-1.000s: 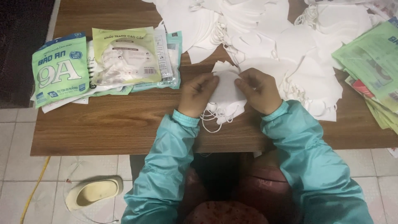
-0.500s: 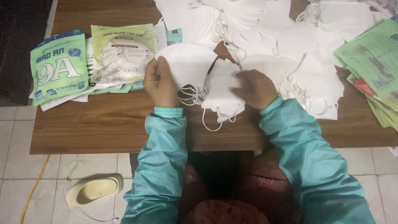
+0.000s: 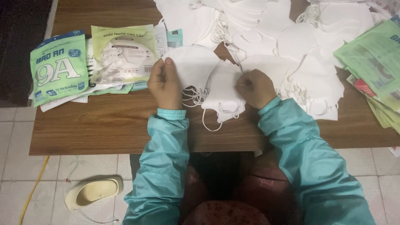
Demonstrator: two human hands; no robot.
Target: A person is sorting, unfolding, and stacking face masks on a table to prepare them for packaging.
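My left hand pinches the edge of a white folded face mask held flat above the wooden table, its ear loops dangling beneath. My right hand rests fingers-down on a small stack of white masks at the table's near middle, gripping its upper right edge. Both arms wear teal sleeves.
A large heap of loose white masks covers the table's far right. Green printed mask packets lie at the left, and more flat green packets at the right edge. A pale slipper lies on the tiled floor below.
My left hand lifted one mask off the stack and carried it to the left, then settled slightly lower. My right hand stayed on the stack.
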